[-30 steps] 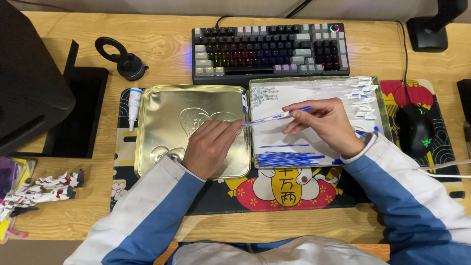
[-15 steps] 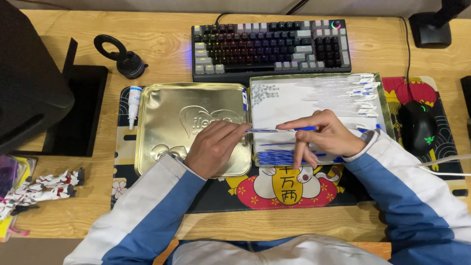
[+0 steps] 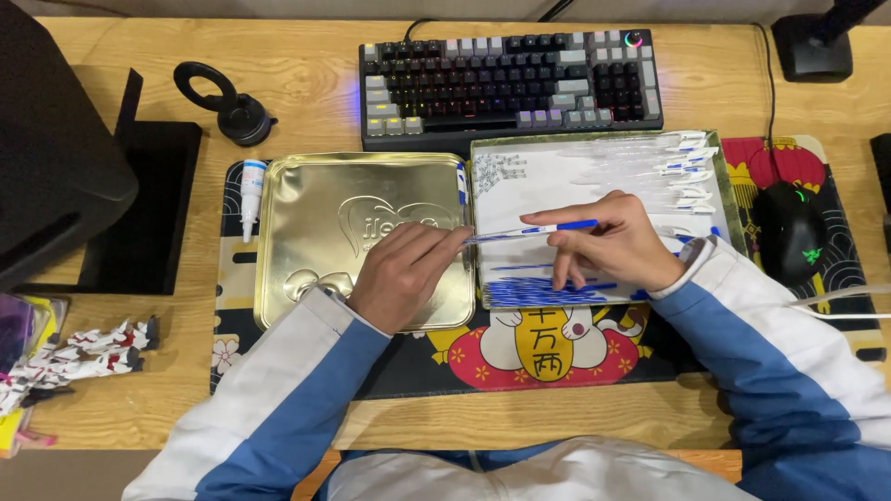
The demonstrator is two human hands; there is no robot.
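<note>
A thin blue-and-white pen is held level between both hands, over the seam of two trays. My left hand pinches its left tip and rests on the empty gold metal tin lid. My right hand grips the pen's right end above the tin tray, which is lined with white paper. Several more blue pens lie in a row at that tray's near edge, and several capped white ones lie at its far right.
A dark keyboard sits behind the trays. A black mouse lies to the right on a patterned desk mat. A small white bottle lies left of the gold lid, beyond it a black stand.
Both hands with the pen have shifted a little toward me and lower over the tray. The pen has gone from slightly tilted to nearly level.
</note>
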